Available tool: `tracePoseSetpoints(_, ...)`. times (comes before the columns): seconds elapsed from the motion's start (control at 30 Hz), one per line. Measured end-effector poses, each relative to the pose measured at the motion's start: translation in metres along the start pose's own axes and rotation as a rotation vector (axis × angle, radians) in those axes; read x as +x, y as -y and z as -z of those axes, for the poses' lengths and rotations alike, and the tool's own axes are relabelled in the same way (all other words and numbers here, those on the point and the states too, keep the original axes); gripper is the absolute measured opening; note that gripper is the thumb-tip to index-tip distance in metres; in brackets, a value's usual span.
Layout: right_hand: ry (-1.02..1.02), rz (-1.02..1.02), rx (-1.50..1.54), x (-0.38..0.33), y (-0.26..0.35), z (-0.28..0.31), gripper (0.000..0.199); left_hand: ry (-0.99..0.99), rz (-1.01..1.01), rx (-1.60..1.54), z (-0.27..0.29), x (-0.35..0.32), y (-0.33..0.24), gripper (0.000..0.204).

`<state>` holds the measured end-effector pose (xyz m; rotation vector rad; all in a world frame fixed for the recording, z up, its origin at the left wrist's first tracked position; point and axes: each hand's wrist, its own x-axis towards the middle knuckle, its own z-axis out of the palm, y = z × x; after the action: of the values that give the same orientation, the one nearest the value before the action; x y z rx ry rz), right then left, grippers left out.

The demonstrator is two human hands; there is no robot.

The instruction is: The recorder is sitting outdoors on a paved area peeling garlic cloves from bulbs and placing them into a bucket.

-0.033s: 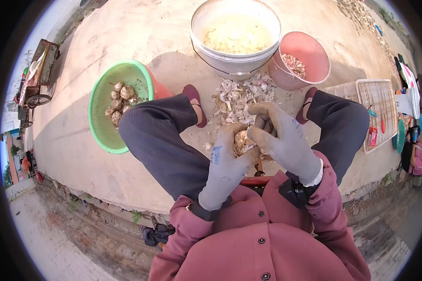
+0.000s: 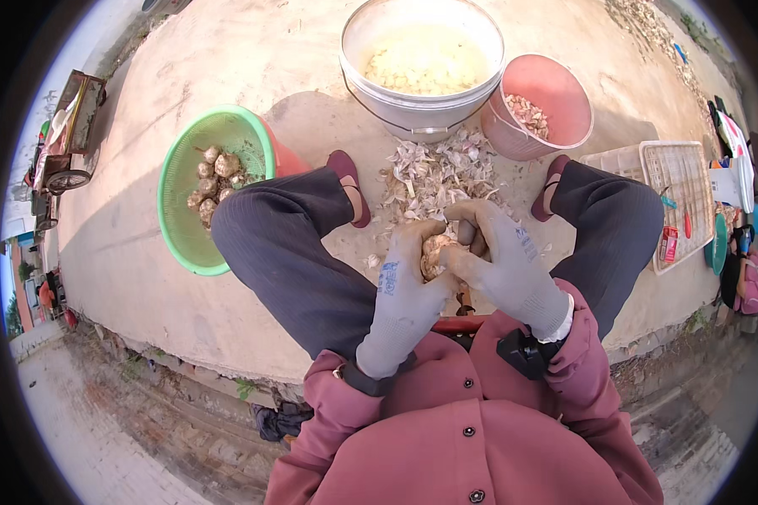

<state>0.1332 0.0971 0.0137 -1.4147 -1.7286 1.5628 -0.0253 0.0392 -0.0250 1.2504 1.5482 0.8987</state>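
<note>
Both of my hands wear grey work gloves and meet above the ground between my knees. My left hand (image 2: 402, 273) is wrapped round a head of garlic (image 2: 435, 254), its thumb and fingers on either side. My right hand (image 2: 507, 265) is closed against the same garlic, thumb and curled fingers gripping its right side. Part of the garlic is hidden by the gloves. Beyond my hands lies a heap of papery garlic skins (image 2: 438, 177) on the concrete.
A green basket (image 2: 173, 206) with several whole garlic heads stands left. Ahead are a white bucket (image 2: 421, 114) of pale cloves in water and a pink bucket (image 2: 568, 105) holding unpeeled cloves. A plastic crate (image 2: 648, 151) lies right, with small tools and a red packet.
My right hand has come down and closer to the garlic, its fingers now curled against it. My left hand keeps its hold in nearly the same place.
</note>
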Motion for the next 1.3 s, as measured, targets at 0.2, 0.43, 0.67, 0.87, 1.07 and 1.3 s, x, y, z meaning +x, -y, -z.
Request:
tracePoseSetpoints(0.2, -0.066, -0.119, -0.102, -0.02, -0.027, -0.014, 0.046, 0.022, -0.25, 0.116, -0.012, -0.01, 0.01, 0.051)
tracePoseSetpoints(0.43, -0.165, 0.22, -0.186, -0.03, -0.04, -0.011, 0.052, 0.046, -0.251, 0.115, -0.017, -0.016, -0.008, 0.053)
tracePoseSetpoints(0.67, -0.171, 0.356, -0.253, -0.032, -0.035, -0.004, 0.049, 0.224, -0.15, 0.082, -0.014, -0.015, -0.016, 0.052)
tracePoseSetpoints(0.87, -0.204, 0.445, -0.239, -0.027, -0.047, -0.008, 0.041, 0.118, -0.123, -0.007, -0.027, -0.016, -0.009, 0.051)
tracePoseSetpoints(1.07, -0.263, 0.469, -0.078, -0.025, -0.043, -0.008, 0.035, 0.048, -0.105, -0.008, -0.028, -0.017, -0.025, 0.049)
tracePoseSetpoints(1.3, -0.198, 0.164, 0.578, -0.021, -0.046, -0.019, 0.035, 0.061, -0.026, -0.081, -0.022, -0.019, -0.034, 0.048)
